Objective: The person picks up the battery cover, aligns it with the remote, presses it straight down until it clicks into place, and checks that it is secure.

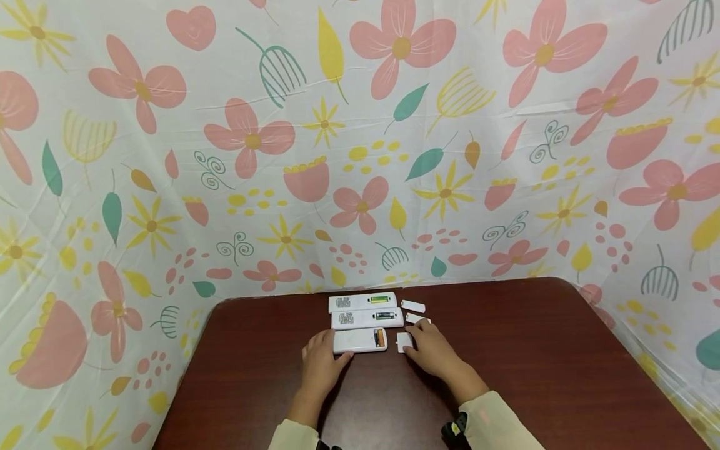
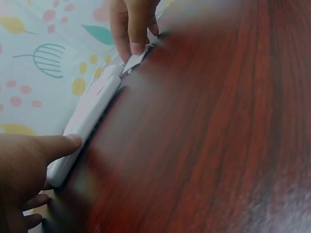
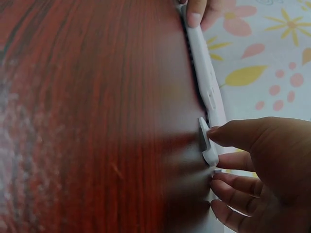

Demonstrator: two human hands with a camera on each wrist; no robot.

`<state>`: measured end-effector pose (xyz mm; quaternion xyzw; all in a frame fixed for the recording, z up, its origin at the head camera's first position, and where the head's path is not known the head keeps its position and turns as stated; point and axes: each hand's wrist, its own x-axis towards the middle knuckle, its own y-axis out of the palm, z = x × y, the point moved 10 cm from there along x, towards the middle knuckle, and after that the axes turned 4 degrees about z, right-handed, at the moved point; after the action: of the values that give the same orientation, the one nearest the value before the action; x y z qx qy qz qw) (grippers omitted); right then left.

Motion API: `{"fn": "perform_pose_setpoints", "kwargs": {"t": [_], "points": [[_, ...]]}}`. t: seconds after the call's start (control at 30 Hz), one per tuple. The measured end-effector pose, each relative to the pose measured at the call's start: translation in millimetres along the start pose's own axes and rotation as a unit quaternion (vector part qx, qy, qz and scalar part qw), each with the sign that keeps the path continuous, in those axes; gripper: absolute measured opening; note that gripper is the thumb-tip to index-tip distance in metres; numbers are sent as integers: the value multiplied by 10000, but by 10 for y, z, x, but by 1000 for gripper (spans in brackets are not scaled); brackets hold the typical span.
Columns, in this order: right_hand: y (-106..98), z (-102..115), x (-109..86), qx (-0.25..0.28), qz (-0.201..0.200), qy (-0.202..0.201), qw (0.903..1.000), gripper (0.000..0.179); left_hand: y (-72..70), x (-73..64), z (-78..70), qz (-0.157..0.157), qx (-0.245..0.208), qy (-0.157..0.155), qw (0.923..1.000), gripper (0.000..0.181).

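The nearest of several white remote controls, a remote (image 1: pixel 354 342), lies back up, its battery compartment uncovered at the right end with orange-and-black batteries (image 1: pixel 379 338) inside. My left hand (image 1: pixel 320 365) grips its left end, thumb along the near edge, as the left wrist view shows. Just right of this remote, my right hand (image 1: pixel 437 353) pinches a small white battery cover (image 1: pixel 402 343) between thumb and fingers. In the right wrist view the cover (image 3: pixel 206 145) is slightly tilted, close to the remote's end (image 3: pixel 209 90).
Behind lie two more white remotes, the far one (image 1: pixel 351 304) with green batteries and the middle one (image 1: pixel 357 319) with dark ones. Two loose covers, one far (image 1: pixel 413 306) and one by my right fingers (image 1: pixel 414 318), lie beside them. A flowered cloth (image 1: pixel 360 250) borders the brown table (image 1: pixel 540 362).
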<state>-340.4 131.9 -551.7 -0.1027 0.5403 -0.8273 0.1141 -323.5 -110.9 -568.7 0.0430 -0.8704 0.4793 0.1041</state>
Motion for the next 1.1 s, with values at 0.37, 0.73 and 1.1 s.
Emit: {"fn": "perform_pose_setpoints", "kwargs": {"t": [0.37,0.73,1.1], "points": [[46,-39,20,66,109,236,9996,47,-52,12,40,-6,-215,-72,9997,68],[42,-46,21,394,130,305,9987,43,-90,-23,24,151,-839,-75,9963,67],[40,-28,22,854,112,159,9962,36,-39,-45,13,703,-2182,-116,9733,66]]}}
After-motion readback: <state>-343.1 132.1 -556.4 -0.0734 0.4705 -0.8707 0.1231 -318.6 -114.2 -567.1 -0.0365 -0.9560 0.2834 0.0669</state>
